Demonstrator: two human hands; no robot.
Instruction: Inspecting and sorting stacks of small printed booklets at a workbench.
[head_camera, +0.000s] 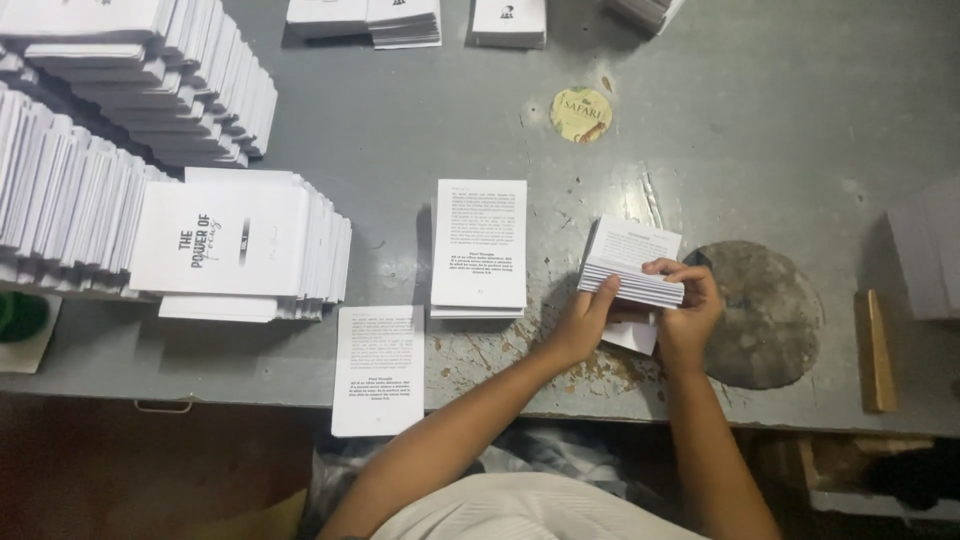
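- Grey worktable (780, 130), worn and stained.
- At ten o'clock, big fanned stacks of white booklets (120, 150): seemingly the finished bulk.
- At centre, printed sheet pile (478, 245); at seven o'clock, single sheet (377, 370) overhanging the edge.
- At three o'clock of centre, small booklet stack (632, 268), gripped by left hand (585, 322) and right hand (688, 310), fingers closed around it; not yet set down.
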